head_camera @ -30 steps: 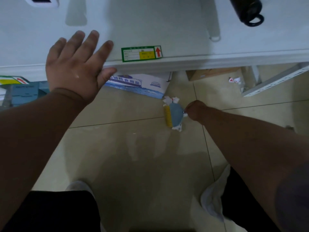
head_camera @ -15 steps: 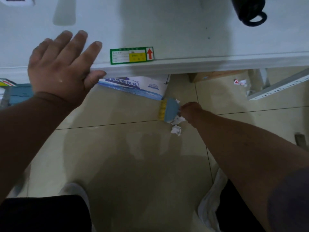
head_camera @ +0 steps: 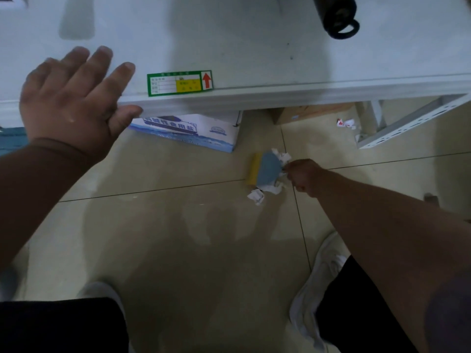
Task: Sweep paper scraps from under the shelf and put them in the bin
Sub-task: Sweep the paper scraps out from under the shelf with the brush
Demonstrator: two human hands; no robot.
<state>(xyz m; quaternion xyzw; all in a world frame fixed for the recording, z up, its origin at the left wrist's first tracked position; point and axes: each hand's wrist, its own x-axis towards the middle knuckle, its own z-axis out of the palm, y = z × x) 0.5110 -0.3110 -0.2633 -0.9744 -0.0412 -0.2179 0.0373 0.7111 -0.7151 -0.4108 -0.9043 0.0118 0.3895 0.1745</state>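
right hand (head_camera: 303, 177), low over the floor (head_camera: 178, 238), closed around the handle end of a small brush (head_camera: 267, 171); the handle itself is hidden inside the grip. the blue brush head lies just left of the knuckles, and its yellow bristle strip (head_camera: 253, 169) forms the far-left edge. long axis of the brush runs roughly left to right, bristles pointing left, away from the hand. paper scraps (head_camera: 274, 188): about three crumpled white pieces touching or just beside the brush head, one at its upper right (head_camera: 281, 156), one under its lower edge, one loose piece (head_camera: 256, 196) slightly nearer the viewer. a further small cluster of red-and-white scraps (head_camera: 346, 123) lies well apart, under the shelf (head_camera: 254, 47) beside a white perforated rail (head_camera: 407, 123). left hand (head_camera: 74, 105) flat on the shelf's front edge, fingers straight and spread, thumb against the lip, holding nothing. on the shelf: one green-bordered label (head_camera: 179, 82) with a red arrow, one black bottle (head_camera: 335, 16). below it: one blue-and-white printed box (head_camera: 193, 132), one brown carton (head_camera: 311, 113). two white shoes, left (head_camera: 99, 289) and right (head_camera: 318, 289), at the lower frame. no bin identifiable.
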